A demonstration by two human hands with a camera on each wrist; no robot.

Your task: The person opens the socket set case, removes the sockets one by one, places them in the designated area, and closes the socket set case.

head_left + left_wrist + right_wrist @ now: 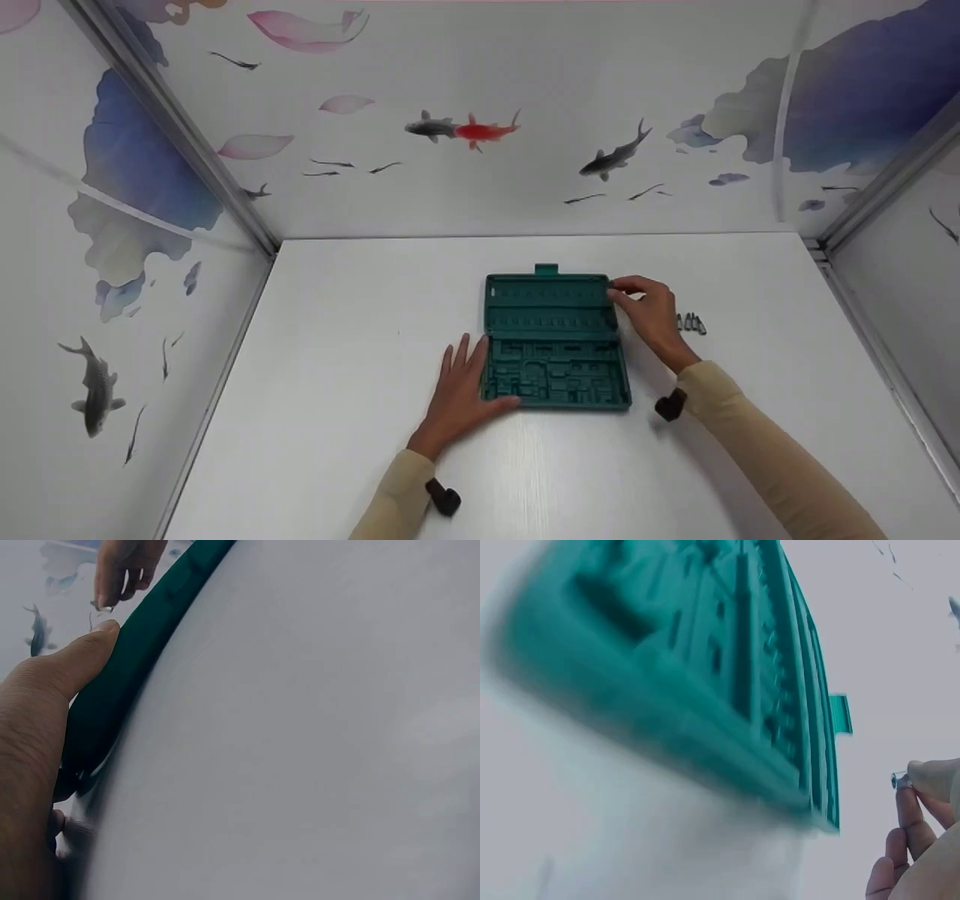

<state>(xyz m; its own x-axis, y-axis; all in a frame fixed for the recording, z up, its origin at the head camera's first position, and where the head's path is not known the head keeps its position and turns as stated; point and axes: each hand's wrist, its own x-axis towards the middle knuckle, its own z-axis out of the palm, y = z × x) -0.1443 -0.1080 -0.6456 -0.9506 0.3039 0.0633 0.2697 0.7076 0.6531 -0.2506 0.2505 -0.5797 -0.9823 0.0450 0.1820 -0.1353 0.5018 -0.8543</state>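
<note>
A green plastic tool case [555, 371] lies unfolded on the white table, its moulded slots facing up. My left hand [459, 394] steadies its near left corner, fingers spread along the side and thumb over the front edge. In the left wrist view the thumb [86, 656] lies against the case's green edge [135, 652]. Beside the lid's far right corner, my right hand [651, 311] pinches a small silvery socket [901, 780] between thumb and fingertips. The right wrist view shows the socket's hollow end, apart from the case [705, 712].
Several small metal pieces [691, 323] stand or lie on the table just right of my right hand. A latch tab [547, 268] sticks out from the lid's far edge. Printed panels enclose the white table [360, 315] at the back and sides.
</note>
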